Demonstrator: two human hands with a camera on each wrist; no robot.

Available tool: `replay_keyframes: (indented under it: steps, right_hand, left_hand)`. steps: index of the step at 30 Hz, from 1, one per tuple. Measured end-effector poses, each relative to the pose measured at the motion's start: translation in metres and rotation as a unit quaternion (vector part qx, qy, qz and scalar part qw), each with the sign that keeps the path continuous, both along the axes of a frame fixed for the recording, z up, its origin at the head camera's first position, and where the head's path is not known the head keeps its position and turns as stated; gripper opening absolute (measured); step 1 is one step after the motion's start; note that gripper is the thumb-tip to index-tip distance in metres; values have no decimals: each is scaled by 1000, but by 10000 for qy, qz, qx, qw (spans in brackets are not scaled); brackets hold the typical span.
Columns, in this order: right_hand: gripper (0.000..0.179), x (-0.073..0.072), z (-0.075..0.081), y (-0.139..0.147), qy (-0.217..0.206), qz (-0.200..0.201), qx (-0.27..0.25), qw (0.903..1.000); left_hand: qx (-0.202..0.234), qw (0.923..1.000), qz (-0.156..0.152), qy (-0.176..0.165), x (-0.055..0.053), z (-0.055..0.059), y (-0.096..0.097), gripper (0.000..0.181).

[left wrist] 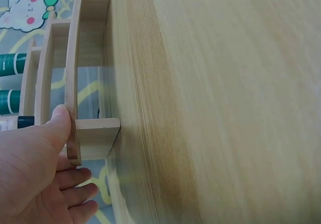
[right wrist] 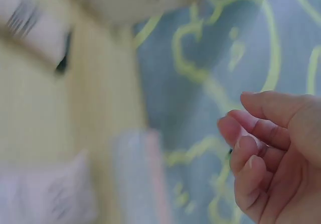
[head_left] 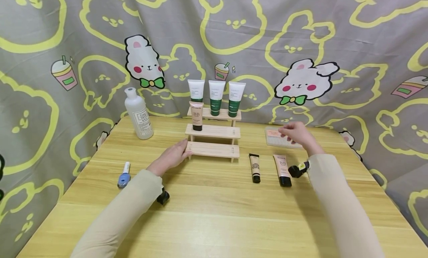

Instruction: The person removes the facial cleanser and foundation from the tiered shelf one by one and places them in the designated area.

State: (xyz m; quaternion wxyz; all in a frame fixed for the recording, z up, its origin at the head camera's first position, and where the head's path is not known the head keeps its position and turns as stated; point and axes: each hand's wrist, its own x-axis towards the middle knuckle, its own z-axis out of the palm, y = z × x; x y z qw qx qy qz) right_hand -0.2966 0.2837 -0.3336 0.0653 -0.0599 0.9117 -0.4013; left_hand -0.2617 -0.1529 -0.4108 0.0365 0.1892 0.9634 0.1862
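A wooden three-tier display stand (head_left: 214, 149) stands mid-table. My left hand (head_left: 172, 156) pinches the left end of its lowest step, thumb on the board and forefinger partly hidden behind it in the left wrist view. My right hand (head_left: 295, 133), loosely curled with nothing in it, hovers by a flat clear box (head_left: 275, 139) with a pink label. Three white-and-green tubes (head_left: 216, 96) stand on the top step. On the middle step is a beige BB cream tube (head_left: 196, 116). Another BB cream tube (head_left: 282, 168) and a slimmer beige tube (head_left: 255, 167) lie right of the stand.
A white bottle (head_left: 138, 115) stands at the back left of the table (head_left: 214, 221). Nearer on that side is a blue nail polish bottle (head_left: 124, 177) with a white cap. A patterned curtain (head_left: 187, 12) hangs behind the table.
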Motion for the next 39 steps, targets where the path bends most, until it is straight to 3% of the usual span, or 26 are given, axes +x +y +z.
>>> replay_keyframes:
  steps: [7, 13, 18, 25, 39]
  right_hand:
    - [33, -11, 46, -65, 769, 298, 123, 9965]
    - [25, -17, 65, -125, 1268, 655, 119, 9897]
    - [24, -23, 68, -165, 1374, 867, -158, 9866]
    - [21, -30, 61, -207, 1299, 848, -645, 9858]
    - [28, -37, 45, -242, 1247, 788, -724, 9864]
  left_hand:
    - [-17, 10000, 12, -36, 2, 1, 0, 64]
    - [-28, 10000, 38, -59, 2, 1, 1, 65]
    - [27, 10000, 30, -25, 3, 2, 1, 65]
    - [74, 10000, -5, -16, 3, 3, 0, 65]
    - [73, 9999, -24, 84, 0, 0, 0, 65]
